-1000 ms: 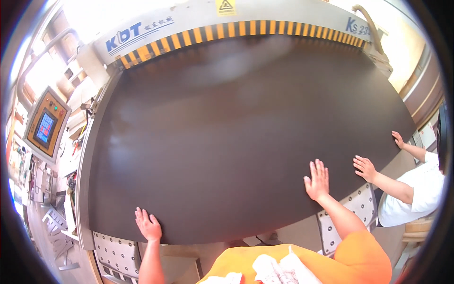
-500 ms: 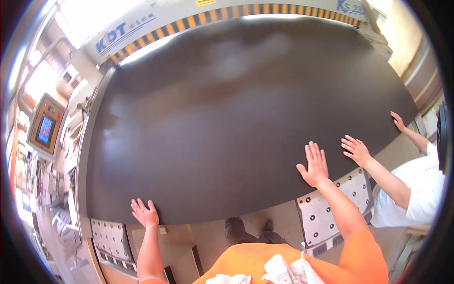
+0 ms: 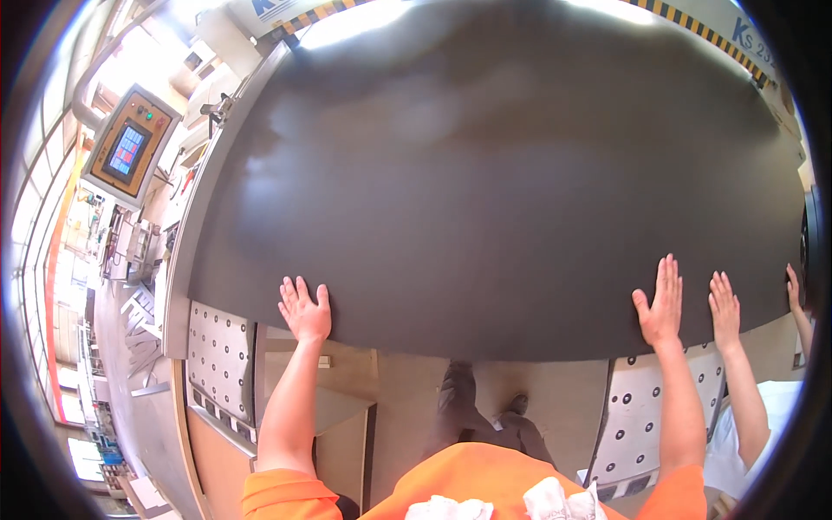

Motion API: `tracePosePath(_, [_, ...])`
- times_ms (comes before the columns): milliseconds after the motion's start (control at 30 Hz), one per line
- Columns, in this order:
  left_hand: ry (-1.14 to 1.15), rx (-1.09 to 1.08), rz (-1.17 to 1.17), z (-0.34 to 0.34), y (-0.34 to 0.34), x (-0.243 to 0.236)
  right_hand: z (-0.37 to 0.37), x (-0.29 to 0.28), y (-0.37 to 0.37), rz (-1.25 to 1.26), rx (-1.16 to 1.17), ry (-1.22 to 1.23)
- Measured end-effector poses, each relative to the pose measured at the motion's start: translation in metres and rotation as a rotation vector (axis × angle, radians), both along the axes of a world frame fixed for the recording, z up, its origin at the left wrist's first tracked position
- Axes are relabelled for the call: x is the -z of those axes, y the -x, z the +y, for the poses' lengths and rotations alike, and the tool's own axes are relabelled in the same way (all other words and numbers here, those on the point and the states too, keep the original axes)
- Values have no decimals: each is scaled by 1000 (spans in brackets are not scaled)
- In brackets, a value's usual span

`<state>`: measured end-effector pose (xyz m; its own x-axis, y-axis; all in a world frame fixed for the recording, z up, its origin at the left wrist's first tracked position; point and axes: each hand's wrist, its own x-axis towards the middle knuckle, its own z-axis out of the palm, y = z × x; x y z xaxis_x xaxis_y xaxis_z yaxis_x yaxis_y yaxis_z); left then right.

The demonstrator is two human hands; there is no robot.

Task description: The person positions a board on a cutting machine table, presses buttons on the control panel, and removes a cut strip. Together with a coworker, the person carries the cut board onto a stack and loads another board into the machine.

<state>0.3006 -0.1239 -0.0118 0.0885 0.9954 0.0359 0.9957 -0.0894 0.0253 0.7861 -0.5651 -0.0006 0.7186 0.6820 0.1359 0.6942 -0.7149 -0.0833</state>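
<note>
A large dark grey sheet [image 3: 494,182] with a smooth surface spans the machine before me. My left hand [image 3: 305,308] lies open on it near the front left edge, thumb apart from the fingers. My right hand [image 3: 660,308] is also flat and open on the sheet, near the front edge right of centre. Just to its right, a co-worker's hand [image 3: 724,308] rests on the sheet, and a second hand [image 3: 792,286] of theirs touches it at the far right.
Perforated support plates [image 3: 217,355] [image 3: 656,407] sit below the front edge, with my legs between them. A control panel [image 3: 127,147] on an arm stands left. A striped machine beam [image 3: 706,33] crosses the back. The co-worker's white sleeve [image 3: 776,407] is at lower right.
The view has shifted, so sheet and hands sit higher in the picture. Bright gaps now show along the sheet's far edge below the beam. The co-worker's hands appear farther right.
</note>
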Motion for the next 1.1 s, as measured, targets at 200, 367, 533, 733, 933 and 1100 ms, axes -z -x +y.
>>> tracePosePath(200, [0,20,2,51,-27,4,13,10,-31,29,-64,-136])
tracePosePath(367, [-17,32,-22,101,-59,9,57,10,-67,-5,-66,-297])
tracePosePath(533, [-27,49,-42,152,-110,9,104,11,-119,-43,-25,-316])
tracePosePath(733, [-17,67,-33,223,-158,21,175,22,-186,-62,-49,-298])
tracePosePath(933, [-37,86,-68,278,-208,18,237,31,-244,-74,-48,-302])
tracePosePath(1100, [-64,170,55,346,-236,33,280,35,-287,-31,-36,-299])
